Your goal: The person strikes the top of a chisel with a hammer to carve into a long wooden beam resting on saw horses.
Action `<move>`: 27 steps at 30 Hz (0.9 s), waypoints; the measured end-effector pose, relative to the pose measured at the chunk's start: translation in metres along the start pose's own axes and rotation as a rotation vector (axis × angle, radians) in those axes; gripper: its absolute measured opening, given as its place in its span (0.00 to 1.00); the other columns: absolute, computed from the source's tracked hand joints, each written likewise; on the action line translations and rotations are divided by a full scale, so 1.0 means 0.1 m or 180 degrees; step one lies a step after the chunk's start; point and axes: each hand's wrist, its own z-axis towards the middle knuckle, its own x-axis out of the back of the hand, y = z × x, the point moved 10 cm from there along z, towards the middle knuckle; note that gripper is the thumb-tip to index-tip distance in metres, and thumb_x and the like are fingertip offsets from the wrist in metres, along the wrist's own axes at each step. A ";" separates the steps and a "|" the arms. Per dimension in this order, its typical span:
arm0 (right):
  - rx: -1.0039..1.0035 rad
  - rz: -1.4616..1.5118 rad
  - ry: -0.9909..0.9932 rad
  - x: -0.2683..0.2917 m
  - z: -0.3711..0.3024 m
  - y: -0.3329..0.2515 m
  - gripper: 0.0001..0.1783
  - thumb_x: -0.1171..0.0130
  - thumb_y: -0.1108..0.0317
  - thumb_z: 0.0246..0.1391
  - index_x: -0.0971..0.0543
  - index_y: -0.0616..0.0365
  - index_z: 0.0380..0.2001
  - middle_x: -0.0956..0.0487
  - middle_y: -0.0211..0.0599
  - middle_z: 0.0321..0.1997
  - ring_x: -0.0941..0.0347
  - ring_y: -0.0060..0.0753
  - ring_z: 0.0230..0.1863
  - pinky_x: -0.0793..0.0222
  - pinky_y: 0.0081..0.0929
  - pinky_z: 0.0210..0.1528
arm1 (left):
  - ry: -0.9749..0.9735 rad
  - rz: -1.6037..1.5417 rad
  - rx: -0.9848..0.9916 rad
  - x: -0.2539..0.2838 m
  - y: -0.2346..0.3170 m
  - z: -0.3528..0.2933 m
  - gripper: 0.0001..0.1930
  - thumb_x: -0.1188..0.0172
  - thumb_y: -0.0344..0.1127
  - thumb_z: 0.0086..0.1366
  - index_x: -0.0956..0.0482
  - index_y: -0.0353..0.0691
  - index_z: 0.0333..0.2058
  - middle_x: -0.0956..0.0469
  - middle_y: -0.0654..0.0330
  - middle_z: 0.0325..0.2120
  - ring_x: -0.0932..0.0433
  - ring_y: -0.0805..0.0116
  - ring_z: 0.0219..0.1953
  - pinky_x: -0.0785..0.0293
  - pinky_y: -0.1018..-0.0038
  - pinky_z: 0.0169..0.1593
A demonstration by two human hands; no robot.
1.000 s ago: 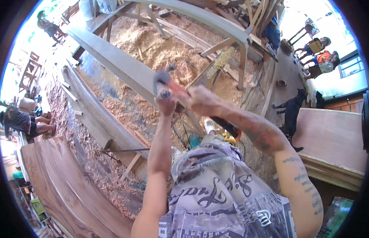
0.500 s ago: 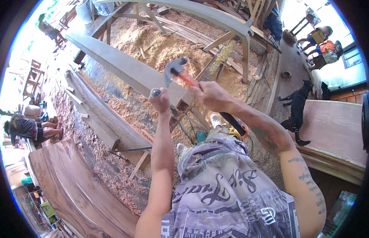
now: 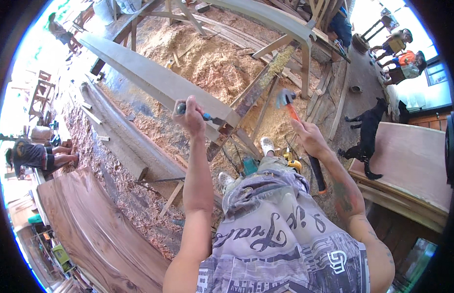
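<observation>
My left hand (image 3: 190, 117) is closed round a chisel (image 3: 207, 116) with a dark, round-ended handle and a blue collar. Its blade points toward a cut notch (image 3: 226, 130) at the near end of a long pale timber beam (image 3: 153, 80); whether the tip touches the wood I cannot tell. Off to the right, my right hand (image 3: 310, 139) grips a claw hammer (image 3: 286, 98) by its orange and black handle. The hammer's head is raised well apart from the chisel.
Sawdust heaps (image 3: 207, 63) cover the floor beyond the beam. A black dog (image 3: 367, 132) stands at right beside stacked boards (image 3: 407, 166). A wide wooden slab (image 3: 100, 229) lies at lower left. Near my feet is a yellow power tool (image 3: 294, 165). Other people (image 3: 29, 156) are farther off.
The hammer has swung away to the right with my right hand, from above my left hand. My left hand has shifted slightly and turned, so the chisel now shows.
</observation>
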 end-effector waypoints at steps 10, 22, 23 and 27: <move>-0.0123 0.0194 0.0094 0.18 -0.10 0.20 0.25 0.43 0.50 0.60 0.26 0.66 0.27 0.33 0.29 0.18 0.37 0.22 0.22 0.40 0.31 0.25 | -0.0428 0.0910 -0.0357 -0.34 -0.27 -0.22 0.13 0.42 0.27 0.64 0.32 0.39 0.20 0.31 0.64 0.11 0.31 0.77 0.13 0.35 0.78 0.17; 0.0154 0.0622 0.0091 0.21 -0.18 -0.44 0.22 0.46 0.51 0.65 0.26 0.62 0.31 0.33 0.23 0.18 0.37 0.15 0.20 0.42 0.24 0.21 | -0.0412 0.1593 -0.1391 -0.40 -0.27 -0.33 0.08 0.37 0.29 0.59 0.26 0.39 0.23 0.26 0.64 0.14 0.24 0.76 0.19 0.29 0.75 0.23; 0.0439 0.0760 0.0276 0.35 -0.24 -0.75 0.21 0.47 0.50 0.66 0.26 0.60 0.32 0.33 0.22 0.18 0.37 0.14 0.19 0.42 0.21 0.20 | -0.0393 0.1552 -0.1464 -0.52 -0.17 -0.38 0.07 0.35 0.30 0.57 0.25 0.40 0.24 0.25 0.63 0.14 0.23 0.75 0.19 0.27 0.74 0.25; 0.1935 0.0840 0.0672 0.60 -0.40 -1.92 0.20 0.53 0.53 0.70 0.26 0.59 0.34 0.31 0.23 0.18 0.37 0.12 0.16 0.43 0.16 0.18 | -0.0433 0.1991 -0.1585 -0.46 -0.14 -0.34 0.08 0.33 0.31 0.54 0.26 0.43 0.24 0.23 0.60 0.16 0.20 0.69 0.20 0.24 0.72 0.27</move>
